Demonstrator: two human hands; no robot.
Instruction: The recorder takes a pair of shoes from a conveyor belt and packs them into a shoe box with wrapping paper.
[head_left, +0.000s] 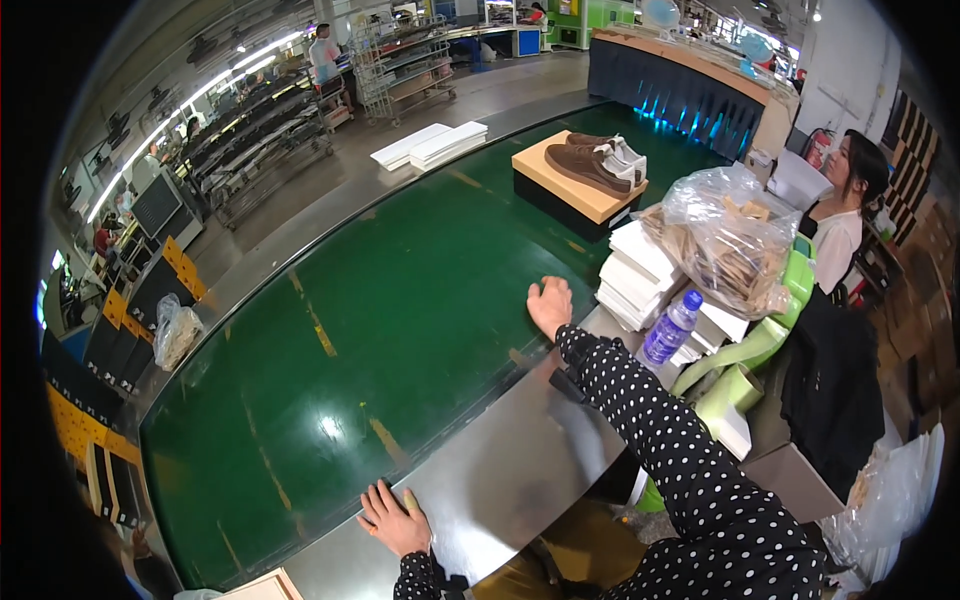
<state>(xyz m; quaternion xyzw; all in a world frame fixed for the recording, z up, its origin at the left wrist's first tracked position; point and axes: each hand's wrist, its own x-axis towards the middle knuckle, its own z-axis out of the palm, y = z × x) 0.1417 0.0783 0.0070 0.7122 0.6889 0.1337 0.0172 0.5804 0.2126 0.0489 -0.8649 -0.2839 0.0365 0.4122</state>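
Note:
My left hand (396, 518) lies flat, fingers spread, on the metal edge beside the green conveyor belt (330, 400). Further right, my right hand (550, 307) rests at the belt's near edge, its fingers loosely bent and apart from the thumb; I see nothing held in it. Close by on the right is a stack of white paper (636, 275). Beyond that hand, a pair of brown shoes (592, 166) sits on an orange-lidded shoe box (545, 170) on the belt. White material shows at the shoe openings.
A purple-capped bottle (671, 328), a clear bag of brown paper pieces (735, 245) and a green tape dispenser (795, 290) crowd the right side. White sheets (448, 143) lie on the far rim. A dark curtain (670, 95) hangs across the belt's far end. A co-worker (845, 210) is at right.

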